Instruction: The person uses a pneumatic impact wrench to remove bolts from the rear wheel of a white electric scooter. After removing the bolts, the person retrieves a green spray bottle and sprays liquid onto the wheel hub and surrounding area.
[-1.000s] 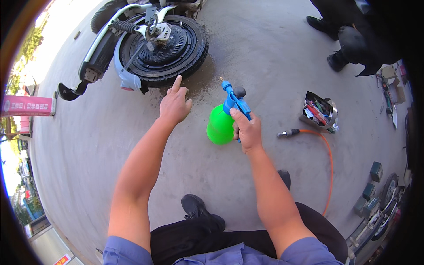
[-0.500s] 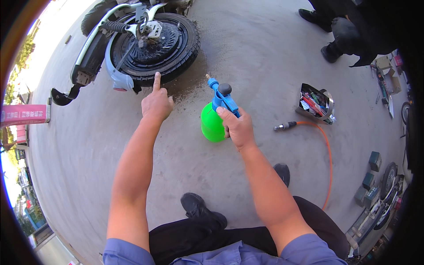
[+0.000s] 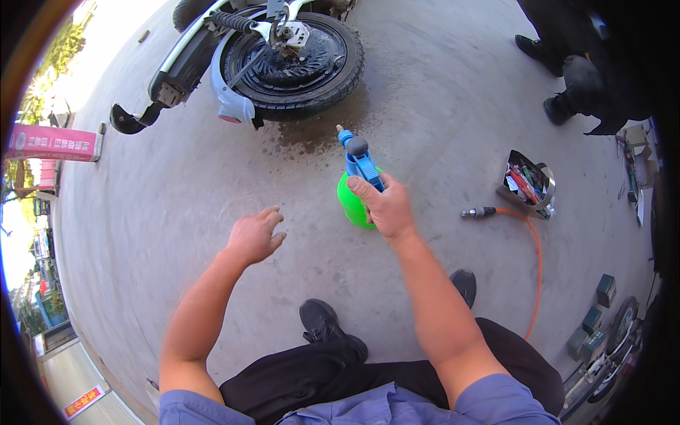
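Note:
My right hand [image 3: 387,207] is wrapped round the blue handle of a pump spray bottle [image 3: 355,203] with a bright green tank and a grey pump knob. Its brass nozzle points up and away, toward the wheel [image 3: 290,71] of a scooter lying on its side. Nothing is in my left hand [image 3: 256,236], which hovers over the concrete left of the bottle with its fingers loosely apart. The tyre is black, and a pale blue mudguard [image 3: 232,103] curves along its near side. Wet, dark spots mark the floor just below the tyre.
Right of the bottle stand a metal box of tools [image 3: 525,185] and an orange air hose [image 3: 536,248] with a metal coupling. A person in dark clothes [image 3: 602,78] is at the far right. Several dark battery-like blocks [image 3: 592,320] and another wheel lie lower right.
My left hand has drawn back from pointing at the tyre, and its fingers have loosened. The view has shifted, so the scooter sits farther up and right. The spray bottle stays in my right hand.

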### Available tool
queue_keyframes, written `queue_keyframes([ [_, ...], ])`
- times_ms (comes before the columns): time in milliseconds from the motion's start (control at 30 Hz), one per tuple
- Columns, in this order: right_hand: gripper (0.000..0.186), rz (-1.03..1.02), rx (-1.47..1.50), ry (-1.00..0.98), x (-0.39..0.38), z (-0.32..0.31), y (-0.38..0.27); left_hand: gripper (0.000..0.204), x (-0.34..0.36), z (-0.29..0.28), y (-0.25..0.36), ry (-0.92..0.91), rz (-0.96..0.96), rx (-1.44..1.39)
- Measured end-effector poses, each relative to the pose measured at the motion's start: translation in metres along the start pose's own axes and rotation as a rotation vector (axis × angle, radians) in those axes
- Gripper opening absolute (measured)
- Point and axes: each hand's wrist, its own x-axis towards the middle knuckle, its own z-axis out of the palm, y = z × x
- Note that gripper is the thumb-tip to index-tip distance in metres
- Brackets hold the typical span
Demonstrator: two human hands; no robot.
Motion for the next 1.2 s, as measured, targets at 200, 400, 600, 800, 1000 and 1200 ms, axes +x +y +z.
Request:
queue_keyframes([
  [200, 0.057, 0.087, 0.019, -0.156, -0.013, 0.03, 0.018, 0.042, -0.038, 0.044, 0.022, -0.227, 0.044, -0.127],
  [400, 0.061, 0.149, 0.12, -0.066, -0.013, 0.038, 0.022, 0.042, -0.038, 0.044, 0.023, -0.157, -0.023, -0.178],
  [600, 0.049, 0.102, 0.109, 0.071, 0.0, 0.024, 0.011, 0.042, -0.035, 0.046, 0.025, -0.145, -0.004, -0.141],
  [800, 0.05, 0.075, 0.153, 0.218, 0.018, -0.004, -0.007, 0.043, -0.028, 0.053, 0.025, -0.173, -0.011, -0.15],
  [1000, 0.048, 0.015, 0.211, 0.262, 0.024, -0.016, -0.013, 0.042, -0.026, 0.05, 0.026, -0.175, -0.011, -0.158],
  [1200, 0.048, 0.114, 0.096, 0.088, 0.012, 0.003, -0.013, 0.042, -0.026, 0.053, 0.026, -0.167, -0.002, -0.145],
])
